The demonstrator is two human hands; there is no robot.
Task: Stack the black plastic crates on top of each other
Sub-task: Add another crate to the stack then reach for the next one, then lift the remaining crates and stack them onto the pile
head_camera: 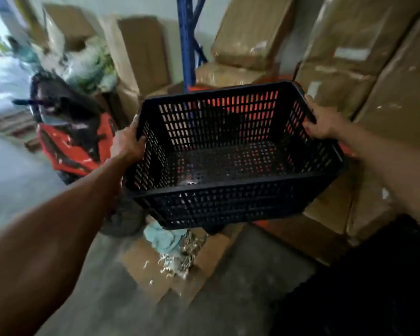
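An empty black plastic crate [230, 200] with slotted walls hangs in the air in the middle of the view, tilted with its open top toward me. My left hand [126, 144] grips the rim of its left short side. My right hand [321, 123] grips the rim of its right short side. A dark mass [374, 282] fills the lower right corner; the blur hides whether it is another crate.
A red and black scooter [68, 132] stands at the left. Cardboard boxes [364, 76] are piled along the right and back, around a blue rack post [187, 44]. Flat cardboard with a blue rag and scraps [170, 251] lies on the grey floor under the crate.
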